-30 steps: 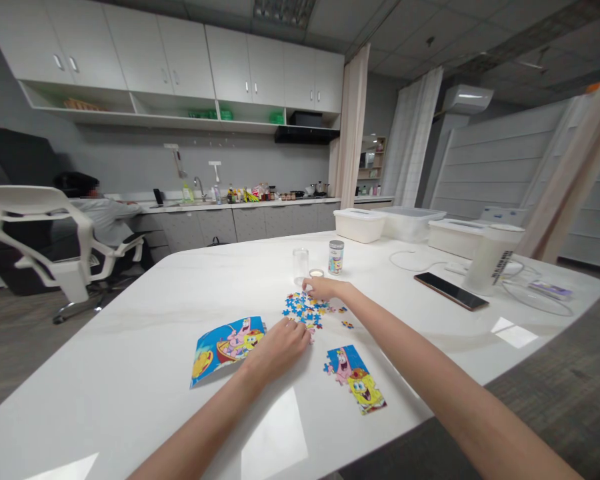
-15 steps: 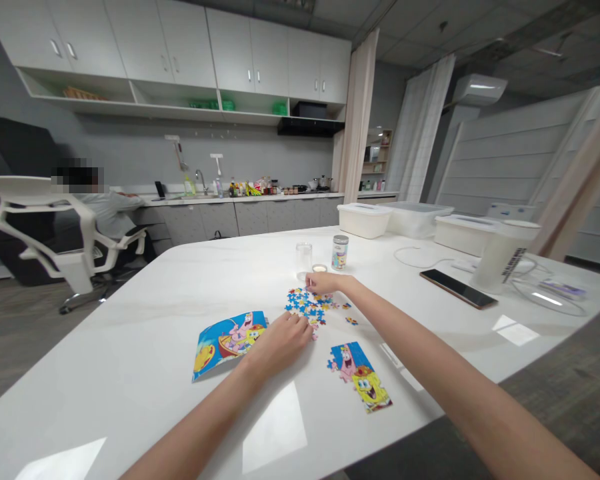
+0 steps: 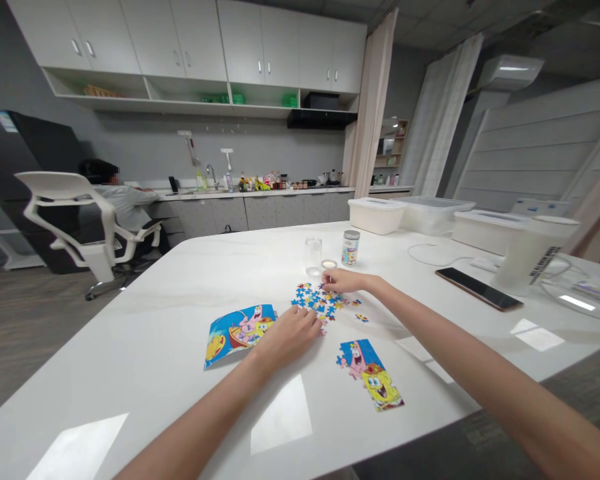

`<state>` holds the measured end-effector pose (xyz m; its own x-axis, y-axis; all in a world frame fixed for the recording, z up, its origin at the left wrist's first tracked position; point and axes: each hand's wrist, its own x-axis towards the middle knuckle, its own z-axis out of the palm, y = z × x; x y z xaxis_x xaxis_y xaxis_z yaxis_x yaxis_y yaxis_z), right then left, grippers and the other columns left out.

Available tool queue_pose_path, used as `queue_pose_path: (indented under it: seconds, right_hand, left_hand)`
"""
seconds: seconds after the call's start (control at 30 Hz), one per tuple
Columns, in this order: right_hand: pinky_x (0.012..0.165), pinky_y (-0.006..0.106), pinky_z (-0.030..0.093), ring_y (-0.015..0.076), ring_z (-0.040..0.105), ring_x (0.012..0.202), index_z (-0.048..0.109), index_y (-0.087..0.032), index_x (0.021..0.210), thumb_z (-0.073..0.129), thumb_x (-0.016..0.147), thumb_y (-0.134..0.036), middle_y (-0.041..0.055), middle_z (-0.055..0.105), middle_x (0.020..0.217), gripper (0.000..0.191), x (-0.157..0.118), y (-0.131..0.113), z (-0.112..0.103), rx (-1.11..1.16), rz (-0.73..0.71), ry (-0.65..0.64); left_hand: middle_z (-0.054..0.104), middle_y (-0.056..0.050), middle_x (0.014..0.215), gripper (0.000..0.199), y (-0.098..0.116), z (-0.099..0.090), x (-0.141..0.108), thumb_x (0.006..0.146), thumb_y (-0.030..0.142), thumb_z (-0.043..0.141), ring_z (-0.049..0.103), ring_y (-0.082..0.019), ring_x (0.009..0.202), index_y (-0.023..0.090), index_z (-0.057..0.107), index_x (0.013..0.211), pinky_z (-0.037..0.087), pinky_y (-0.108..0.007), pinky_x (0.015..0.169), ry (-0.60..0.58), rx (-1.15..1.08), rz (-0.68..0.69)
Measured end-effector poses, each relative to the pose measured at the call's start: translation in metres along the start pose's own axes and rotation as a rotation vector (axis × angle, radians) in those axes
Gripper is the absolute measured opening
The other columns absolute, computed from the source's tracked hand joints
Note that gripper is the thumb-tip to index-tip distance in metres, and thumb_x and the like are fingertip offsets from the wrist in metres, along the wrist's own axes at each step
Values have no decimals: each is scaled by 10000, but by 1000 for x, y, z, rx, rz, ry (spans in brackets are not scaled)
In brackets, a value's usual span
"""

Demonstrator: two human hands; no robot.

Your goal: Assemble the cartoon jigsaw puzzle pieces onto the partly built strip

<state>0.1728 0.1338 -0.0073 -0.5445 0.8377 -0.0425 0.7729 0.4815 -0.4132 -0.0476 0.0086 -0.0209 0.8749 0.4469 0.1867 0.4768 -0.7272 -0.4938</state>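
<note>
A loose pile of puzzle pieces (image 3: pixel 305 295), mostly blue with some yellow and pink, lies mid-table. My right hand (image 3: pixel 344 281) is at the pile's far right side, thumb and fingers pinched on a small puzzle piece (image 3: pixel 322 287). Palm down, my left hand (image 3: pixel 295 331) rests at the pile's near edge, its fingers stretched over some pieces. To its left lies a curved picture sheet (image 3: pixel 237 329) with cartoon figures, partly behind the hand. A joined puzzle section (image 3: pixel 371 377) with a pink and a yellow character lies nearer me, between my forearms.
Behind the pile stand a clear jar (image 3: pixel 313 257), a round lid (image 3: pixel 329 265) and a printed can (image 3: pixel 351 248). A phone (image 3: pixel 478 289), a tall cup (image 3: pixel 535 257) and cables are on the right. White boxes (image 3: pixel 376 215) line the back. A person (image 3: pixel 123 207) sits at far left.
The camera view has turned slightly, so the scene sits further right. My hands stay at the pile, with the right fingers shifting slightly among the pieces.
</note>
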Motion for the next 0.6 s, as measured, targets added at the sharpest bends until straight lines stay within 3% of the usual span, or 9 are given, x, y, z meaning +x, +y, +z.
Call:
queue_pose_path:
  seconds: [0.23,0.33,0.43,0.6]
  right_hand:
    - [587,238,387,122,479,641,514,-170,842,507,869,-423,-19,526,711,255,-30,-10,2,289,-152,-99]
    - [580,242,367,113,463,627,553,-156,838,609,814,-452,-21,528,707,302,-44,-10,6,615,-198,-151]
    - [680,263,403,131,512,746,633,-143,844,656,810,-400,20,592,822,260,-54,-12,8,665,-235,-205]
    - [674,262,410,122,508,733,688,-147,870,588,875,-353,28,617,852,230,-57,-21,10,652,-284,-287]
  left_hand:
    - [632,-80,874,132,-3,7,0,927,157,479,583,-222,786,134,603,888,383,-360,695,49,-6,-22]
    - [630,-80,863,135,-4,7,0,926,173,475,579,-226,799,141,599,884,396,-367,718,52,-2,-38]
    - [633,-90,890,160,-3,5,1,936,183,448,576,-231,833,145,595,886,402,-379,757,55,-12,-77]
    - [624,-69,854,181,3,5,2,946,188,415,565,-210,804,149,584,893,391,-362,749,165,-106,-158]
